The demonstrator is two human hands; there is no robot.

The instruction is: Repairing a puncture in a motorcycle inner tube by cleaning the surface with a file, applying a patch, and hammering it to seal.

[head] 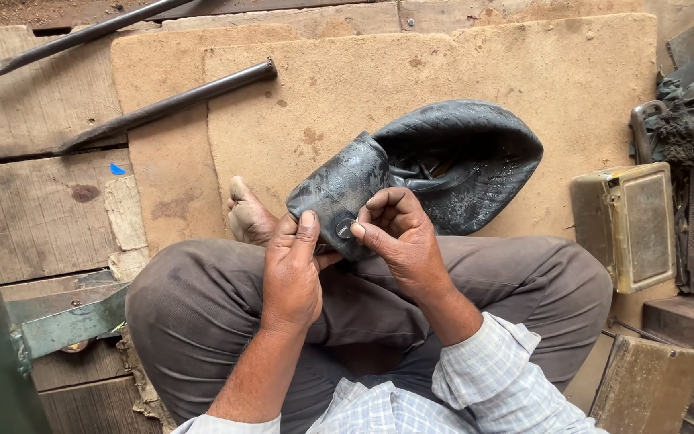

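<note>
While the person sits cross-legged on the board floor, both hands meet on a black rubber inner tube.

Inner tube: the inner tube point(443, 165) is folded over, its near end at the picture's centre and its wide, limp part spreading toward 2 o'clock on a tan fibreboard sheet point(475, 72).
Left hand: the left hand point(292, 269) grips the near fold from 7 o'clock, thumb laid up along the rubber, fingers wrapped beneath.
Right hand: the right hand point(399, 233) curls over the fold from 5 o'clock, thumb and forefinger closed narrowly around a small round patch point(345, 228) on the tube.
Foot: a bare foot point(248, 215) shows just at 9 o'clock of the hands, touching the sheet.
Iron bars: two dark iron bars point(170, 104) lie slanted at 10 to 11 o'clock, well apart from the tube.
Metal box: a worn olive metal box point(624, 221) stands at 3 o'clock, beside the knee.
Rags: dark rags point(688, 133) are heaped at 2 o'clock.
</note>
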